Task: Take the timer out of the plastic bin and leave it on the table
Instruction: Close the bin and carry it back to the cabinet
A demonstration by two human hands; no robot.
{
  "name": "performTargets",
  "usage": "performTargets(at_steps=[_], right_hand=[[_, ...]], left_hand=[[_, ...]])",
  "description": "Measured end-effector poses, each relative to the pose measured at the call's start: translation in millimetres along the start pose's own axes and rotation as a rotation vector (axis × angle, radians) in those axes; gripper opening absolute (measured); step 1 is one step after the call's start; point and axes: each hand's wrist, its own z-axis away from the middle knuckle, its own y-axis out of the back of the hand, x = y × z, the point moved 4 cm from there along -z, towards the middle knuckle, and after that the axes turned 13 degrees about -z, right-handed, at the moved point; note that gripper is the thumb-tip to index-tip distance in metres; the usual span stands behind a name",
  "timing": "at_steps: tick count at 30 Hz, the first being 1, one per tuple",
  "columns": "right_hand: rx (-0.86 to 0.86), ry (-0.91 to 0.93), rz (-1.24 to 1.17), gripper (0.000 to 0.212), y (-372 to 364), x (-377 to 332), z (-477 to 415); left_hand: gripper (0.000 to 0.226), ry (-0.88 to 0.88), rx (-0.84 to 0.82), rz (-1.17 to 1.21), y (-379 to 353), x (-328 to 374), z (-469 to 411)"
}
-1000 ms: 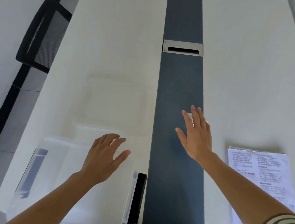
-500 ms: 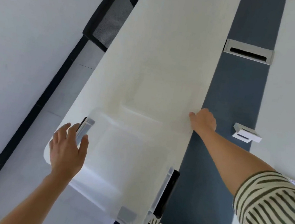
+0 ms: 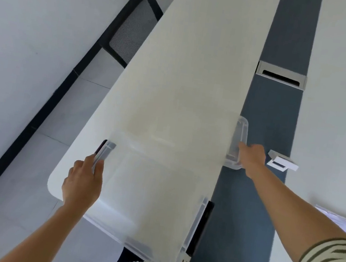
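We see the left hand [image 3: 82,181] clenched on the plastic bin's [image 3: 154,197] left latch; the right hand [image 3: 252,157] grips its far right latch. The timer [image 3: 283,163] (white) lies on the bench [image 3: 334,131] just right of the bin, clear of those fingers.

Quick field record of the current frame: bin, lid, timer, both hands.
bin: clear plastic, near table edge
lid: clear, beyond the bin, right end on blue strip
timer: white, on table, outside bin
left hand: gripping bin's left latch
right hand: gripping lid's right end
papers: far right
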Motion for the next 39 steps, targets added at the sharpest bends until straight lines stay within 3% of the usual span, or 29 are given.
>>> performTargets(at_steps=[3,9,14,18,22,26,31,39], right_hand=[[-0.023,-0.136,-0.292,0.011,12.2,-14.6,32.1],[-0.013,0.076,-0.483,0.009,54.5,-28.4,152.3],[-0.036,0.053,-0.517,0.011,41.3,14.3,242.7],[-0.013,0.016,-0.489,0.016,15.3,52.5,283.3],[0.047,0.104,-0.322,0.014,-1.5,75.1,302.1],[0.071,0.158,-0.033,0.024,-10.3,96.2,303.6],[0.194,0.208,0.206,0.039,-6.6,114.6,296.1],[0.222,0.235,0.122,0.041,-14.2,110.0,282.9]], left_hand=[[0.042,-0.060,-0.042,0.053,2.5,-4.4,-4.2],[0.045,-0.170,-0.227,0.241,6.6,-18.1,-13.9],[0.027,-0.257,-0.244,0.622,36.5,-27.5,-13.5],[0.033,-0.225,-0.357,0.905,58.6,-32.5,-15.8],[0.023,-0.366,-0.325,0.675,60.5,-38.6,-13.5],[0.035,-0.463,-0.180,0.389,48.2,-49.7,-15.3],[0.027,-0.524,-0.152,0.255,38.3,-51.3,-15.7],[0.027,-0.501,-0.173,0.291,31.4,-44.1,-31.4]])
